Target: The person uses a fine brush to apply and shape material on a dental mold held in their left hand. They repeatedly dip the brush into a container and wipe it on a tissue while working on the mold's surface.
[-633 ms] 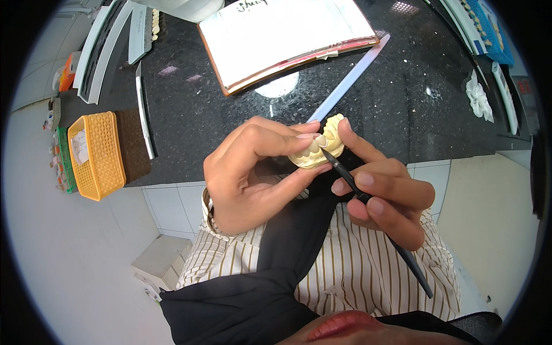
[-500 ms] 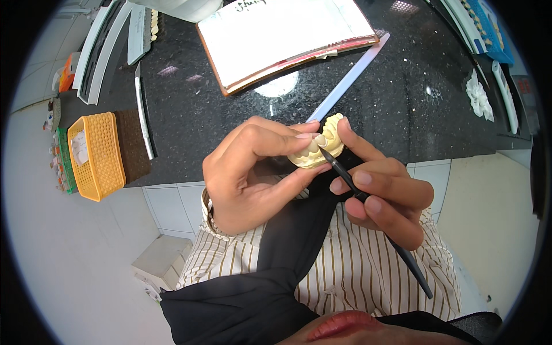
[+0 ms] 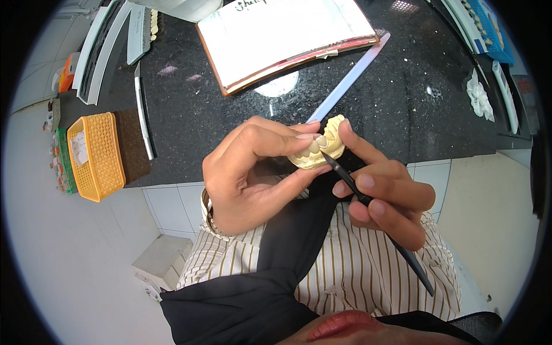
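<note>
A pale yellow dental cast [image 3: 332, 145], curved like an arch with molded teeth, is pinched between the thumb and fingers of my left hand [image 3: 247, 167]. Greyish-white tooth shapes show on its left part. My right hand [image 3: 391, 198] is closed around a slim black brush-like pen [image 3: 357, 192]. Its pointed tip is at the cast, close to the tooth shapes, though I cannot tell whether it touches. The pen's long handle slants down to the right, past my palm. My right index fingertip rests at the cast's right edge.
Beyond my hands, a pale blue strip [image 3: 351, 77] lies on the black speckled counter [image 3: 425, 115] below an open notebook [image 3: 287, 40]. A yellow woven basket [image 3: 98, 155] stands left. Crumpled white tissue [image 3: 478, 95] and a blue tray [image 3: 497, 34] are at the right.
The pen's tip has shifted slightly down and right over the cast, with my right hand moving along a little. My left hand keeps its hold on the cast.
</note>
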Demonstrator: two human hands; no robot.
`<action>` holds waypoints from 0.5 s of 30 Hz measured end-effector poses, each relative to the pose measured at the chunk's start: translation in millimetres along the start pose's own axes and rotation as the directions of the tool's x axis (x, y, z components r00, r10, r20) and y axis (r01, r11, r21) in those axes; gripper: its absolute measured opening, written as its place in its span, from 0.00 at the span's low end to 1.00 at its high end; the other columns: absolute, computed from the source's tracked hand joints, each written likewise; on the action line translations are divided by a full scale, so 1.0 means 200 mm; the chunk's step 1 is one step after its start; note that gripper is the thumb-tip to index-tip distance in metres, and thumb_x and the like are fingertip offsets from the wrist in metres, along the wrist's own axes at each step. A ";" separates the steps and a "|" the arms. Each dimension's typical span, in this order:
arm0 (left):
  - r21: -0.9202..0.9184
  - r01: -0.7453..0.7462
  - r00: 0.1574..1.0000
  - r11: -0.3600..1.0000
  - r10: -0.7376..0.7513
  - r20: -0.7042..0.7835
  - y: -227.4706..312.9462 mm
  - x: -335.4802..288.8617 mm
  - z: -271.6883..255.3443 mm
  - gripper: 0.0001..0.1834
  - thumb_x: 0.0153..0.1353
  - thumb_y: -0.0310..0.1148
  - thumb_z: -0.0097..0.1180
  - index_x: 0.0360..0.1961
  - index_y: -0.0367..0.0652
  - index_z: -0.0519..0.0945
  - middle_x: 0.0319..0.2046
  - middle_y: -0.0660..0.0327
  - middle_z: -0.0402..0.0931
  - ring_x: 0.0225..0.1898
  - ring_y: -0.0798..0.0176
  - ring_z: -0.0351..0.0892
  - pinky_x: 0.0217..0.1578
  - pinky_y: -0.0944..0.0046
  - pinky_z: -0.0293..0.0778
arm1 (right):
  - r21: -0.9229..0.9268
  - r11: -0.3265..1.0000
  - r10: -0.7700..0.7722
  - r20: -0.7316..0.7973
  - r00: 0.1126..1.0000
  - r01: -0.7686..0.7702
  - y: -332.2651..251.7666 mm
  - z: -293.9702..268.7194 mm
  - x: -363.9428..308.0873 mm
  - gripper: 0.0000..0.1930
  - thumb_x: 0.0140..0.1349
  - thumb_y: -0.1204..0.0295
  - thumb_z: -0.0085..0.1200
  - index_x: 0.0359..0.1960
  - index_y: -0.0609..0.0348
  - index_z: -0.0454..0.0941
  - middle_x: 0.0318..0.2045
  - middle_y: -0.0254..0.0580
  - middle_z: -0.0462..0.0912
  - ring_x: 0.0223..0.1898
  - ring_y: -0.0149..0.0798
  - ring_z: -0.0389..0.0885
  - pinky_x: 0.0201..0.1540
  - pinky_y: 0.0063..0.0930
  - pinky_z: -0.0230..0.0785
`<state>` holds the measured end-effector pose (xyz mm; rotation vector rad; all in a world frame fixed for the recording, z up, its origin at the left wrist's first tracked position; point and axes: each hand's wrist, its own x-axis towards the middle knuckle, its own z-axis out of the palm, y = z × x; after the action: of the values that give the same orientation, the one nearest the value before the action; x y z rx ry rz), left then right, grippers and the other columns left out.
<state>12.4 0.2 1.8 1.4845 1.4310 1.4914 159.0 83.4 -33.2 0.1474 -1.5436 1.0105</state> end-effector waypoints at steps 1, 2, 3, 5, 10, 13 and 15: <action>-0.009 0.009 1.000 1.000 -0.009 -0.004 0.00 0.00 0.00 0.19 0.44 0.16 0.64 0.36 0.32 0.70 0.33 0.52 0.71 0.45 0.44 0.76 0.45 0.56 0.77 | 0.001 1.000 0.004 0.001 1.000 -0.004 0.00 0.00 0.00 0.14 0.48 0.88 0.56 0.36 0.67 0.68 0.38 0.58 0.70 0.27 0.40 0.77 0.47 0.70 0.65; -0.018 0.017 1.000 1.000 -0.017 -0.008 0.00 0.00 0.00 0.18 0.44 0.16 0.64 0.36 0.32 0.70 0.33 0.52 0.71 0.45 0.44 0.76 0.45 0.55 0.77 | 0.003 1.000 0.007 0.002 1.000 -0.007 -0.01 0.00 0.00 0.14 0.48 0.88 0.56 0.36 0.67 0.68 0.38 0.58 0.71 0.27 0.40 0.77 0.47 0.70 0.65; -0.020 0.024 1.000 0.999 -0.024 -0.008 0.01 0.00 0.00 0.18 0.44 0.16 0.64 0.36 0.32 0.70 0.33 0.52 0.71 0.45 0.44 0.76 0.46 0.55 0.76 | 0.003 1.000 0.010 -0.002 1.000 -0.010 -0.01 0.00 0.00 0.14 0.48 0.88 0.56 0.36 0.67 0.68 0.38 0.58 0.71 0.27 0.40 0.77 0.47 0.70 0.65; -0.025 0.039 0.999 0.999 -0.039 -0.009 0.01 0.00 0.00 0.18 0.44 0.16 0.64 0.36 0.32 0.70 0.33 0.52 0.71 0.45 0.45 0.76 0.47 0.54 0.75 | 0.007 1.000 0.010 -0.008 1.000 -0.010 -0.01 0.00 0.00 0.14 0.48 0.88 0.56 0.36 0.67 0.68 0.38 0.58 0.71 0.27 0.40 0.77 0.47 0.71 0.65; 0.009 0.015 1.000 1.000 -0.015 0.001 0.01 0.00 0.01 0.18 0.44 0.16 0.64 0.36 0.32 0.70 0.33 0.53 0.71 0.45 0.46 0.77 0.46 0.56 0.76 | 0.006 1.000 0.001 -0.012 1.000 -0.001 0.01 0.00 0.00 0.14 0.48 0.88 0.57 0.35 0.68 0.67 0.38 0.59 0.70 0.27 0.40 0.77 0.47 0.71 0.64; 0.028 0.015 1.000 0.999 -0.015 -0.012 0.02 0.00 0.01 0.19 0.44 0.16 0.65 0.36 0.32 0.70 0.33 0.53 0.71 0.44 0.46 0.77 0.45 0.58 0.76 | 0.013 0.999 -0.038 -0.008 0.999 0.038 0.02 0.00 0.00 0.14 0.48 0.88 0.56 0.35 0.68 0.67 0.38 0.59 0.70 0.27 0.40 0.77 0.47 0.71 0.64; 0.031 0.010 1.000 0.999 -0.009 -0.018 0.01 0.00 0.01 0.19 0.44 0.16 0.65 0.36 0.32 0.70 0.33 0.53 0.71 0.44 0.47 0.77 0.45 0.59 0.76 | 0.012 0.999 -0.037 -0.003 0.999 0.037 0.02 0.00 0.00 0.14 0.48 0.88 0.56 0.35 0.68 0.67 0.38 0.59 0.70 0.27 0.41 0.77 0.47 0.71 0.64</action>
<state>15.3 -0.5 3.5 1.4842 1.4760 1.4870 157.1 86.4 -35.6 0.1827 -1.5271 0.9902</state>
